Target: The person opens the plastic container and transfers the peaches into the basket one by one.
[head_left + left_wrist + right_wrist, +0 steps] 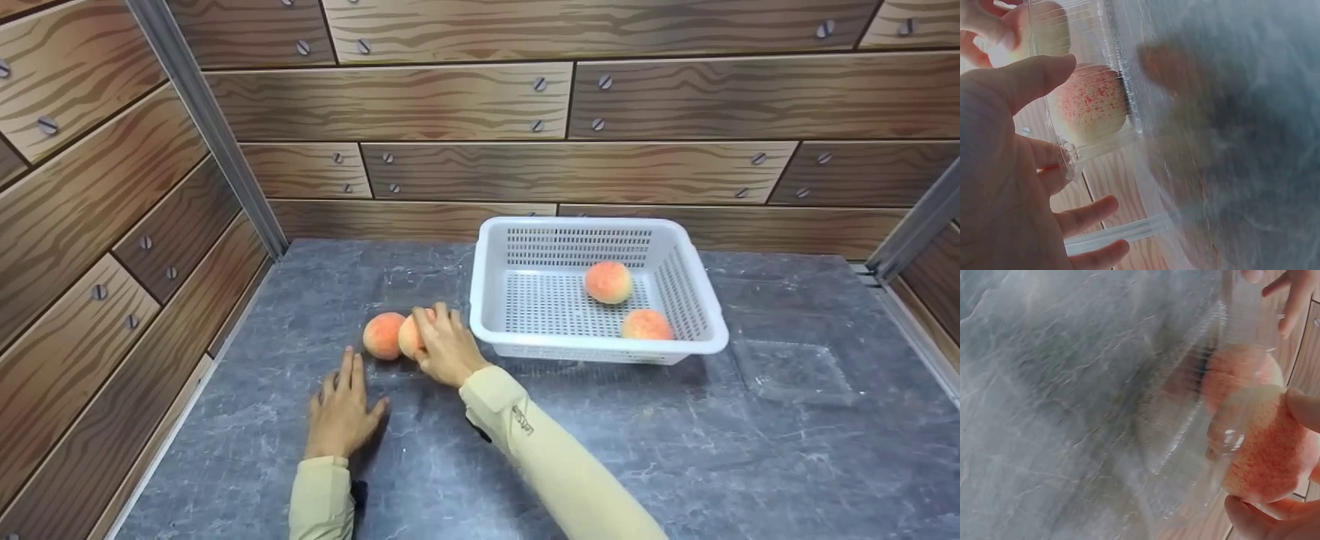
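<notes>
My right hand (450,349) grips a peach (1275,450) between thumb and fingers, at a clear plastic box (1109,34) whose outline is faint in the head view. A second peach (383,336), orange-red, sits right beside it on the left, inside the box. My left hand (341,420) is at the near left corner of the box, fingers extended and thumb spread. In the left wrist view its thumb and index finger lie against the box wall. Two more peaches, one farther back (608,283) and one nearer (648,325), lie in a white slotted basket (600,346).
The basket stands right of my right hand, towards the back wall. Another clear plastic box (802,371) lies on the right of the grey marbled table (750,465). Wood-patterned panels (465,172) with metal corner posts (217,135) enclose the back and sides.
</notes>
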A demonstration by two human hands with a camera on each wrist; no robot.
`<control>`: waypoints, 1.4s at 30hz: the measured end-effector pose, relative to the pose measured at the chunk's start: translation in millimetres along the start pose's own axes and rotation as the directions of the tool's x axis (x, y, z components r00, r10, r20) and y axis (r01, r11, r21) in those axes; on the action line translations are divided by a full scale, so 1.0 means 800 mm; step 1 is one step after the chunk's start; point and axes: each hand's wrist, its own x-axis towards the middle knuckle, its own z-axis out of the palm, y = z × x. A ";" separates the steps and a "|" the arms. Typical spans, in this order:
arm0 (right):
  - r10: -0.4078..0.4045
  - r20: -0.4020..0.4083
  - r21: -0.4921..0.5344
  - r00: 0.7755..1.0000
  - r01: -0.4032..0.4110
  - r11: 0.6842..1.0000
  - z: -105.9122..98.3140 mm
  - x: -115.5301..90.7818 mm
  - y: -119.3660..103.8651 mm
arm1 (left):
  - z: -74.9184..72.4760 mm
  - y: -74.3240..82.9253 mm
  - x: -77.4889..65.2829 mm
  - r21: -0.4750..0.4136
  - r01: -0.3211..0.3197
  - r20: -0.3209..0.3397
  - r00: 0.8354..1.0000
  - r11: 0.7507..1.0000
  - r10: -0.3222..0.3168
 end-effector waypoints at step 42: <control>-0.006 -0.026 0.142 1.000 0.010 0.990 -0.074 0.023 0.017 | 0.001 -0.004 0.000 -0.054 0.022 0.036 0.999 0.998 -0.020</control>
